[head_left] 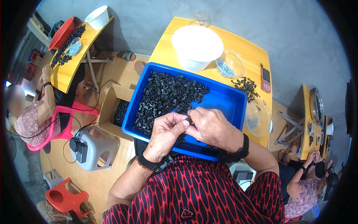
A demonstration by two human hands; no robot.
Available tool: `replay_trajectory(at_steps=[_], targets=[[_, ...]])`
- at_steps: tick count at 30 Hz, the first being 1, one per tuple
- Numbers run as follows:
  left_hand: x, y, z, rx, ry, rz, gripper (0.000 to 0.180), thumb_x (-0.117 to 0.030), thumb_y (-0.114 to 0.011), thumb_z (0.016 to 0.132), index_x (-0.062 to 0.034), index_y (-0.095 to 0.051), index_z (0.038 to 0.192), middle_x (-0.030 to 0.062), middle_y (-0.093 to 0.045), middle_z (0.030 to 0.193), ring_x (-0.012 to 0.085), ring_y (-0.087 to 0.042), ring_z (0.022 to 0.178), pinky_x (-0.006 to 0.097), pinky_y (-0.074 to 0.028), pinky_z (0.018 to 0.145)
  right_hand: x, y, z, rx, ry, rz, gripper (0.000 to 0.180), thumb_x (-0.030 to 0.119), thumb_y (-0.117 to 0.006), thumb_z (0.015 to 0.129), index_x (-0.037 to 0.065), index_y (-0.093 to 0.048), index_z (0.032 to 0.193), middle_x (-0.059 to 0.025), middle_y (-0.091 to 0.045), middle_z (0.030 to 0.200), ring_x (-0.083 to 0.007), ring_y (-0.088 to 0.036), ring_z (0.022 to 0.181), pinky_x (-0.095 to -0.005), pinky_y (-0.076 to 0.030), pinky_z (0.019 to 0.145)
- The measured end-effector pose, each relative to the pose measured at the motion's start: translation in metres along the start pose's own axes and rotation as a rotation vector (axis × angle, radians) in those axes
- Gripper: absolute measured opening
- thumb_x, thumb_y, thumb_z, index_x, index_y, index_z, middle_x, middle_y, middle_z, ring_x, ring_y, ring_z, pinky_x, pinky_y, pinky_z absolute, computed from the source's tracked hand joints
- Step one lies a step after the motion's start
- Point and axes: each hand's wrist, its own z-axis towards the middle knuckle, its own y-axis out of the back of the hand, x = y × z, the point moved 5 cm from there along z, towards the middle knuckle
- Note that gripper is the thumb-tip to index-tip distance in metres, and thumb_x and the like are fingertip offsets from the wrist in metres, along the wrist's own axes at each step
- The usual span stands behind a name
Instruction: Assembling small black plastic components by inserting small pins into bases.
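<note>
My left hand and my right hand meet over the near side of a blue plastic tray. Both are closed, with thumbs and fingertips pinching a small black plastic piece between them. The fingers cover most of it, so its exact shape is hidden. A heap of small black ring-like plastic clips fills the tray's left and middle part. A few more black pieces lie at its near edge, below my right hand. I wear a dark band on each wrist, and a beaded bracelet on the left.
Beyond the tray, a yellow table bears a white tub, a clear bowl of screws, loose black pieces, a red phone and another clear bowl. A cardboard box and grey stool stand left. Other people sit at both sides.
</note>
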Motion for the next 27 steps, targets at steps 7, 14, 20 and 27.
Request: replay_trajectory(at_steps=[7,14,20,27], targets=[[0.002,0.004,0.001,0.003,-0.045,0.024,0.009,-0.004,-0.068,0.092,0.0016,-0.068,0.100,0.0071,-0.071,0.088,0.0119,-0.066,0.078,0.026,-0.054,0.075,0.002,0.003,-0.002,-0.039,0.032,0.049,0.029,0.023,-0.069,0.088,-0.003,-0.056,0.094,-0.0211,-0.062,0.081,-0.0401,-0.066,0.073,-0.0480,-0.054,0.062],[0.002,0.002,0.001,-0.006,-0.049,0.021,0.008,-0.004,-0.067,0.092,0.0017,-0.068,0.099,0.0094,-0.072,0.087,0.0141,-0.068,0.076,0.028,-0.056,0.074,0.003,0.005,-0.005,-0.038,0.061,0.026,0.039,0.023,-0.069,0.089,-0.008,-0.058,0.109,-0.0223,-0.064,0.084,-0.0400,-0.067,0.075,-0.0462,-0.055,0.062],[0.000,0.002,-0.001,-0.066,-0.099,0.140,0.006,0.000,-0.070,0.090,0.0019,-0.069,0.095,0.0055,-0.071,0.088,0.0092,-0.064,0.079,0.025,-0.053,0.075,0.008,0.002,-0.005,-0.039,0.064,-0.095,0.041,0.024,-0.068,0.088,-0.010,-0.058,0.109,-0.0219,-0.064,0.082,-0.0378,-0.068,0.070,-0.0435,-0.057,0.061],[0.000,0.004,-0.001,-0.117,-0.167,0.199,0.006,-0.001,-0.070,0.091,0.0024,-0.069,0.096,0.0049,-0.070,0.087,0.0082,-0.063,0.078,0.024,-0.052,0.074,0.011,-0.006,-0.003,-0.044,0.049,-0.161,0.041,0.023,-0.067,0.088,-0.013,-0.057,0.106,-0.0220,-0.064,0.078,-0.0353,-0.068,0.067,-0.0408,-0.057,0.058]])
